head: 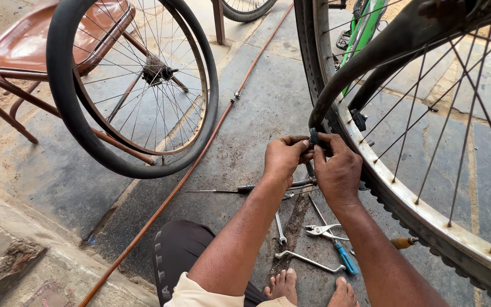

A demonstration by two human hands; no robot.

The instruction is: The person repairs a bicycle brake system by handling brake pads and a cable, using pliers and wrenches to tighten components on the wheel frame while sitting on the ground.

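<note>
Both my hands are up at the rim of the big bicycle wheel (427, 210) on my right. Left hand (282, 159) and right hand (336, 170) are closed in a fingertip pinch on the small dark valve end (314, 137) of the black inner tube (382, 51), thumbs and forefingers meeting on it from either side. The tube arcs up and away from the valve across the spokes, out of the tyre. The valve sits just beside the metal rim, near the tyre's inner edge.

Below my hands on the stone floor: a screwdriver (223, 190) lying flat, a spanner (280, 228), blue-handled pliers (333, 241), a tyre lever (308, 260). They are scattered close together, just in front of my bare feet (308, 287).

To the left, well apart, a second wheel (143, 79) with a loose black tube draped around it leans against a brown chair (24, 45). An orange air hose (200, 153) runs diagonally across the floor between the two wheels.
</note>
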